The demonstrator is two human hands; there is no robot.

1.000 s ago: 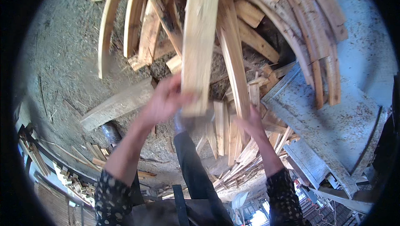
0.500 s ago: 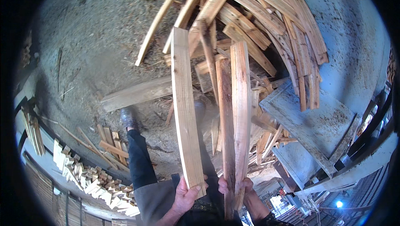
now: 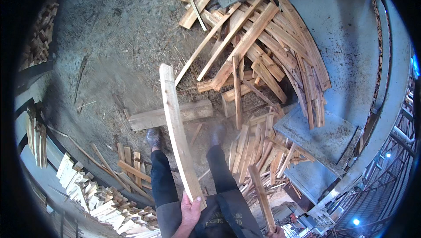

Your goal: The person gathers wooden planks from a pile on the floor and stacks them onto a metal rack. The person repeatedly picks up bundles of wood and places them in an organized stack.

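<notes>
So from the head cam, the left hand [image 3: 190,212] has its fingers clamped around the near end of a long pale board [image 3: 173,119], thumb on top, with the rest of it sticking out ahead over the dirt floor [image 3: 118,58]. The right hand [image 3: 276,232], partly cut off at the bottom edge, has its fingers gripping the lower end of a shorter brown stick [image 3: 262,196], well apart from the board. Up ahead and to the right there's a messy pile of planks [image 3: 268,24], and a thick grey beam [image 3: 195,111] lies just beyond the boots [image 3: 153,137].
</notes>
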